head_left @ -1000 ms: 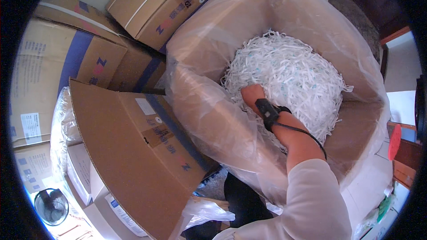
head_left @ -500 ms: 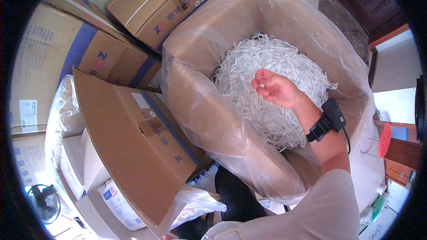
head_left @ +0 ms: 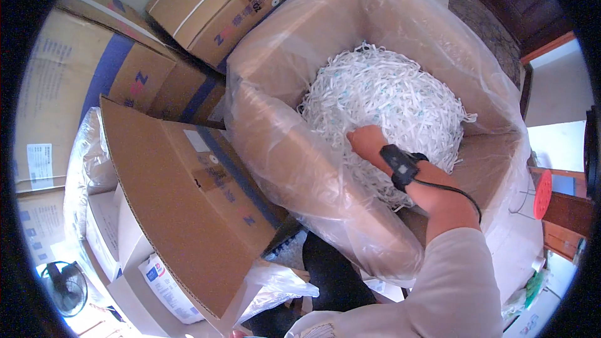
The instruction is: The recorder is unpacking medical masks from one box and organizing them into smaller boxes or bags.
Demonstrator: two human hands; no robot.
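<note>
My right hand [head_left: 366, 140] is turned back up over the left near side of a heap of white strips [head_left: 400, 97]. Its fingers curl under into a closed shape; whatever they hold, if anything, is hidden beneath them. The strips, with a few pale blue bits among them, fill the bottom of a big cardboard box [head_left: 300, 44] lined with a clear plastic bag [head_left: 369, 231]. A black device is strapped on my right wrist, with a cable along the forearm. Only a sliver of my left hand [head_left: 237, 334] shows at the lower edge by the open carton; its fingers are hidden.
An open carton [head_left: 181, 213] with a raised flap stands left, with white packages [head_left: 166, 288] inside. Closed cartons [head_left: 231, 12] are stacked behind it. A small fan [head_left: 64, 288] is at lower left. A red disc [head_left: 543, 194] stands to the right.
My right hand has turned from palm up to back up and moved down and slightly left, nearer the close side of the strips.
</note>
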